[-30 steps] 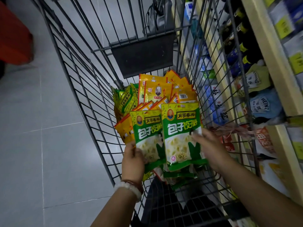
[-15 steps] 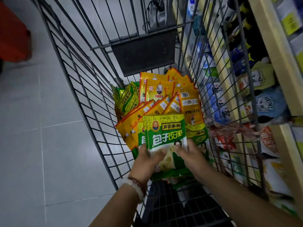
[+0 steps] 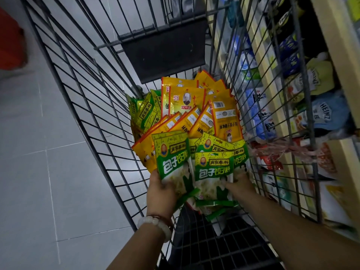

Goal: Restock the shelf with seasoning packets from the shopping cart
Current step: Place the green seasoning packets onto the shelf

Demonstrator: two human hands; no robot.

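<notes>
Inside the wire shopping cart (image 3: 93, 117) lies a heap of seasoning packets. My left hand (image 3: 160, 193) grips the lower edge of a green packet (image 3: 172, 158) held upright near the cart's near end. My right hand (image 3: 238, 187) pinches the bottom of a second green packet (image 3: 213, 168), which overlaps another green one behind it. More green packets lie under both hands. Yellow packets (image 3: 196, 112) are stacked further back in the cart.
The store shelf (image 3: 276, 84) runs along the cart's right side, its tiers filled with bottles, Heinz pouches (image 3: 324, 112) and bagged goods. Grey tiled floor (image 3: 39, 172) lies to the left. A red object (image 3: 11, 39) stands at the far left.
The green packets, held together in both hands half a second ago, are now split apart: one in my left hand, one in my right.
</notes>
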